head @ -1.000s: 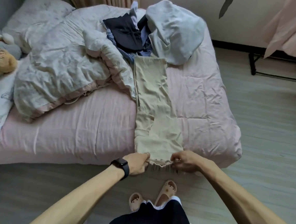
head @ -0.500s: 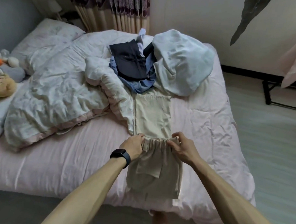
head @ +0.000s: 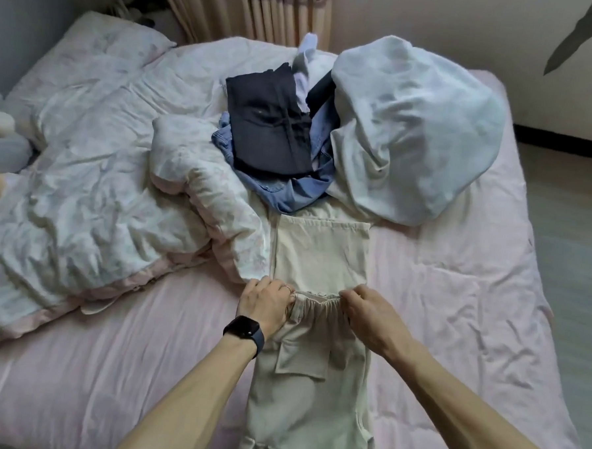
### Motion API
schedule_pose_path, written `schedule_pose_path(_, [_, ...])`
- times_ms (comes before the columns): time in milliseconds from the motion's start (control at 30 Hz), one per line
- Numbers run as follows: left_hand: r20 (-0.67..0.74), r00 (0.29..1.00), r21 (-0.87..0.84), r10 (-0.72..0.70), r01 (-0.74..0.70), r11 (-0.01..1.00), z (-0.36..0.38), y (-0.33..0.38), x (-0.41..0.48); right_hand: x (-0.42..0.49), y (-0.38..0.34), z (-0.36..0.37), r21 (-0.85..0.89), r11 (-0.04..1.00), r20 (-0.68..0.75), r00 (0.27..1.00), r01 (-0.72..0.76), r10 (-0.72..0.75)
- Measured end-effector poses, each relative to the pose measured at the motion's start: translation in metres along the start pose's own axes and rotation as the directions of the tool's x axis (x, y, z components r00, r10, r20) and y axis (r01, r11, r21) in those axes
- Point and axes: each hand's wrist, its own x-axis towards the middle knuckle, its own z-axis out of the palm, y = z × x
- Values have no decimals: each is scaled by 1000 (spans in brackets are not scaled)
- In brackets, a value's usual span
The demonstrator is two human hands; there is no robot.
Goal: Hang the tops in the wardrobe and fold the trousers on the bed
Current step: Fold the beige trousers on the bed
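Bed (head: pixel 108 369) carries duvet (head: pixel 94 193), clothes pile (head: pixel 275 137), beige trousers (head: pixel 320 256).

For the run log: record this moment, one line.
folding | beige cloth trousers on pink-sheeted bed | left hand: grips gathered waistband | right hand: grips waistband

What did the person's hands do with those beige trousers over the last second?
The left hand and right hand carried the gathered waistband of the beige cloth trousers from the near edge of the pink bed away from the person, doubling the trousers over themselves. Both kept their grip. The dark navy garment on the pile and the rumpled white quilt stayed put.
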Motion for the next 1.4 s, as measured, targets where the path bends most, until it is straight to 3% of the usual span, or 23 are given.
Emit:
schedule_pose_path(200, [-41, 999, -24, 28, -29, 999, 36, -23, 67, 63, 22, 19, -127, 992, -2, 1000, -21, 21])
schedule_pose_path(367, [-147, 988, -43, 37, -44, 998, 49, -40, 146, 131, 43, 22, -113, 987, -129, 987, -110, 95])
schedule_pose_path(533, [-283, 957, 83, 56, -33, 996, 49, -49, 206, 196, 55, 18, -132, 982, -245, 964, -137, 102])
schedule_pose_path(667, [-371, 924, 202, 99, -24, 979, 55, -51, 241, 236, 72, 23, -196, 956, -222, 960, -216, 172])
schedule_pose_path(767, [-320, 941, 257, 111, -27, 966, 64, -46, 251, 251, 84, 42, -203, 950, -224, 956, -237, 190])
schedule_pose_path(1000, [-119, 993, 212, 26, 0, 977, 87, -45, 262, 256, 97, 76, -125, 958, -252, 942, -259, 221])
schedule_pose_path(1133, [-155, 987, 144, 45, -23, 989, 86, -44, 255, 251, 90, 84, -218, 921, -378, 898, -322, 225])
schedule_pose_path(1233, [-320, 943, 29, 96, -92, 995, 96, -31, 231, 238, 80, 97, -193, 954, -535, 840, -228, 93])
schedule_pose_path(1333, [-181, 979, -12, 98, -102, 995, 124, -21, 207, 222, 76, 121, -253, 954, -458, 889, -159, 27])
schedule_pose_path(1400, [-90, 994, 5, 58, -58, 998, 141, -31, 209, 218, 88, 130, -276, 942, -365, 927, -191, 81])
